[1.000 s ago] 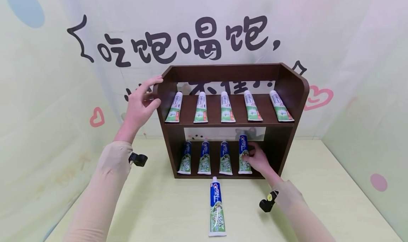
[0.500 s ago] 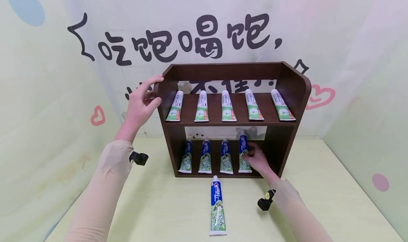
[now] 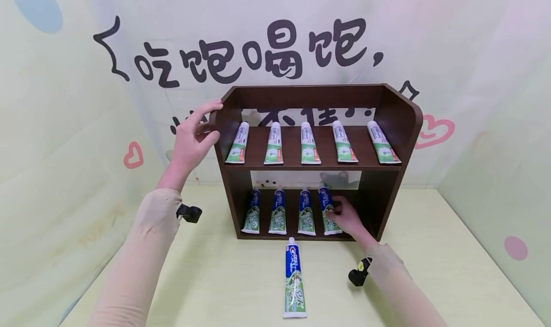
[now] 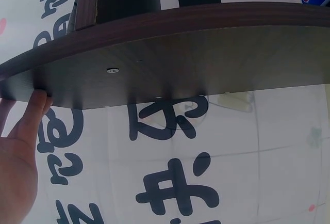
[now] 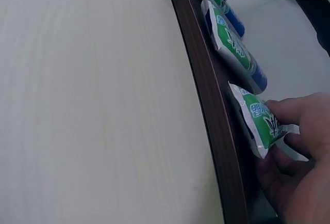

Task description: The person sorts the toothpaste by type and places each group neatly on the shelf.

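On the dark brown two-tier shelf (image 3: 301, 168) a blue-and-green toothpaste tube (image 3: 325, 200) lies on the lower tier, its cap end leaning left. My right hand (image 3: 347, 220) pinches this tube along its right side; the right wrist view shows thumb and fingers around its printed body (image 5: 260, 118). To its left lie several matching tubes (image 3: 306, 217), caps toward the back. My left hand (image 3: 191, 138) touches the shelf's left side panel near the top, and the left wrist view shows its fingertips against the panel's outer face (image 4: 154, 69).
Several white-and-green tubes (image 3: 310, 147) lie spaced along the upper tier. Another blue-and-green tube (image 3: 294, 279) rests on the pale table (image 3: 224, 284) in front of the shelf. A printed fabric wall (image 3: 275, 6) stands behind.
The tube in my right hand has gone down onto the lower tier, its cap end swinging left. My left hand stays at the shelf's side. The head view has shifted slightly.
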### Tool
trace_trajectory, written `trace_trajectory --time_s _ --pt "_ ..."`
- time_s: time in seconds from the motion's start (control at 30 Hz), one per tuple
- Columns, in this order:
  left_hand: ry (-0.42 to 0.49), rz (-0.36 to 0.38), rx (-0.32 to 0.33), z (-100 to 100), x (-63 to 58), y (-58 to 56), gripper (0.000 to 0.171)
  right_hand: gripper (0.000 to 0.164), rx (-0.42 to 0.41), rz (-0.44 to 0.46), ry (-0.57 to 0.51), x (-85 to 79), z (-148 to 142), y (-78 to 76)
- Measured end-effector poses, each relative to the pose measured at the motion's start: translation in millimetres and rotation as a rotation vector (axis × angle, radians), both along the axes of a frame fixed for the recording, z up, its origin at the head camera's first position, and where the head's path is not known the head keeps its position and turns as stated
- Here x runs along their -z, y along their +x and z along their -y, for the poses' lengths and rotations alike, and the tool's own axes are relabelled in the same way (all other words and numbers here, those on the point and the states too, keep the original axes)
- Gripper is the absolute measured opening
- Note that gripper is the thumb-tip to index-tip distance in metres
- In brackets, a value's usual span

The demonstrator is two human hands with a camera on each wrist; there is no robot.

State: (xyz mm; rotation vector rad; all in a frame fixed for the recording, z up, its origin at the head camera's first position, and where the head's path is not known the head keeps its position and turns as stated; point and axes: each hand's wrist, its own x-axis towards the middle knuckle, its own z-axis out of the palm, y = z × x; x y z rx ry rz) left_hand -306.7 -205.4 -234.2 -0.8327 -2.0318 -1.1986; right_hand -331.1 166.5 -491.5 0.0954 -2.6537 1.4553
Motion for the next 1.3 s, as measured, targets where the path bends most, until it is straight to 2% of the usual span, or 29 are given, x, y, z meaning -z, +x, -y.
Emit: trace_trajectory --time_s 0.23,0.37,0.73,1.0,1.1,1.3 --pt "-0.015 0.000 -0.007 -2 -1.5 4.9 0.046 0.057 0.009 -0.005 0.053 -4.6 2 0.3" --pt "-0.018 -0.008 -0.017 -1 -1.7 5.8 0.046 0.059 -0.032 -0.021 0.084 -6.2 1 1.5" --pt "-0.022 -0.021 -0.011 -1 -0.9 5.3 0.046 0.062 -0.097 0.007 0.124 -8.7 -8 8.0" --pt "-0.017 -0.024 -0.007 -2 -1.3 5.1 0.046 0.074 -0.195 -0.003 0.152 -8.9 -21 12.2" --pt "-0.016 -0.027 -0.015 -2 -1.3 5.1 0.047 0.072 -0.222 -0.008 0.164 -8.7 -22 15.4" --pt "-0.023 -0.014 -0.012 -1 -2.0 7.1 0.047 0.067 -0.209 -0.037 0.156 -2.1 -20 17.9"
